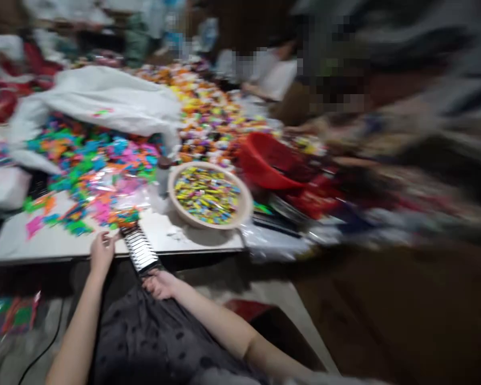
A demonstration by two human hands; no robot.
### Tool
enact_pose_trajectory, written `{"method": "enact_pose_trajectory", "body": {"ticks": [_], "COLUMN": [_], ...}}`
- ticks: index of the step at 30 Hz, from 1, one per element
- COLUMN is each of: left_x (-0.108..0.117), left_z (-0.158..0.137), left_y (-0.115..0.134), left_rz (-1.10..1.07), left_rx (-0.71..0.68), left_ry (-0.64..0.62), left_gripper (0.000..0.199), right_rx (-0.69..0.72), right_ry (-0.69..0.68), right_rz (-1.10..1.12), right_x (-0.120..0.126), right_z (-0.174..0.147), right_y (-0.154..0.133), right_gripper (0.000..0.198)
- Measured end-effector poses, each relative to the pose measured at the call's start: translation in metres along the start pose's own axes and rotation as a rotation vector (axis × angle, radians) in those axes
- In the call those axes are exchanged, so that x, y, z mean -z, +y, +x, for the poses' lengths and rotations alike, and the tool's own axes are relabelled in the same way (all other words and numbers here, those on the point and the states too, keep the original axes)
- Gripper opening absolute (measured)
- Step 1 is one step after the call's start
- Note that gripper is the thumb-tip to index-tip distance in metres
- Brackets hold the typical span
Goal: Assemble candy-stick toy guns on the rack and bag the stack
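A narrow black holder with white crosswise bars (140, 248) slopes from the table edge down toward my lap. My right hand (159, 284) has its fingers curled around the near end of it. Beside the far end, over the table edge, my left hand (103, 249) is closed, fingertips together; what they hold, if anything, is too blurred to make out. Small orange and green pieces lie at the holder's far end. Just beyond is a heap of bright plastic pieces (76, 171) in blue, green, pink and orange, partly under a clear bag (120, 187).
A pale basin (246, 206) full of small yellow and blue pieces stands right of the heap. A white sack (112, 96) lies behind. Farther back spreads an orange, white and purple heap (208, 117). A red basin (260, 163) tilts at right. Another person sits across the table.
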State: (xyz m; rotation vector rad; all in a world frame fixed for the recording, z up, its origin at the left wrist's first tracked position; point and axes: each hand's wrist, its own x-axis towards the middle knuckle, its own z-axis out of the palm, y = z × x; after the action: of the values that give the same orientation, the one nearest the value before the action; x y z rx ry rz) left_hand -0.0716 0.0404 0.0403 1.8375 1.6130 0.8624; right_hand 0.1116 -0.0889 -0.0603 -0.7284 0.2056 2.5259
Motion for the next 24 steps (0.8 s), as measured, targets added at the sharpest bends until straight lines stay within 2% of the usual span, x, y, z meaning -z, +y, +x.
{"method": "enact_pose_trajectory", "body": {"ticks": [2, 5, 8, 10, 13, 15, 16, 17, 18, 20, 21, 22, 24], "left_x": [0.013, 0.034, 0.048, 0.046, 0.025, 0.003, -0.009, -0.020, -0.030, -0.046, -0.051, -0.053, -0.052], "left_z": [-0.013, -0.025, -0.025, -0.026, -0.037, -0.053, -0.063, -0.072, -0.080, -0.095, -0.101, -0.106, -0.114], "left_y": [-0.012, -0.016, -0.012, -0.010, -0.010, -0.010, -0.011, -0.011, -0.011, -0.009, -0.008, -0.007, -0.006], "left_rz": [-0.123, -0.416, -0.499, -0.463, -0.395, -0.373, -0.378, -0.396, -0.424, -0.496, -0.531, -0.565, -0.620], "left_rx": [0.132, 0.363, 0.445, 0.432, 0.419, 0.442, 0.464, 0.488, 0.512, 0.554, 0.567, 0.576, 0.579], "left_ry": [-0.008, -0.043, -0.051, -0.058, -0.124, -0.169, -0.192, -0.216, -0.237, -0.257, -0.252, -0.239, -0.205], "left_gripper": [0.038, 0.050, 0.047, 0.043, 0.029, 0.027, 0.031, 0.034, 0.036, 0.037, 0.037, 0.036, 0.035], "right_rx": [-0.008, 0.008, 0.058, 0.102, 0.113, 0.112, 0.160, 0.262, 0.463, 0.858, 0.961, 0.988, 1.007], "right_ry": [0.040, 0.061, 0.069, 0.067, -0.005, -0.061, -0.055, -0.017, 0.088, 0.445, 0.629, 0.775, 0.875], "right_rz": [-0.074, -0.205, -0.321, -0.417, -0.673, -0.834, -0.888, -0.937, -1.065, -1.367, -1.558, -1.773, -1.877], "right_x": [-0.014, -0.030, -0.041, -0.047, -0.054, -0.059, -0.063, -0.066, -0.070, -0.078, -0.081, -0.084, -0.089], "right_z": [0.027, 0.059, 0.068, 0.055, 0.007, -0.032, -0.049, -0.063, -0.072, -0.076, -0.070, -0.060, -0.035], "right_y": [-0.004, 0.004, 0.026, 0.042, 0.055, 0.045, 0.034, 0.018, -0.001, -0.047, -0.071, -0.094, -0.131], "right_gripper": [0.024, 0.019, 0.017, 0.016, 0.014, 0.021, 0.024, 0.025, 0.027, 0.030, 0.031, 0.033, 0.037]}}
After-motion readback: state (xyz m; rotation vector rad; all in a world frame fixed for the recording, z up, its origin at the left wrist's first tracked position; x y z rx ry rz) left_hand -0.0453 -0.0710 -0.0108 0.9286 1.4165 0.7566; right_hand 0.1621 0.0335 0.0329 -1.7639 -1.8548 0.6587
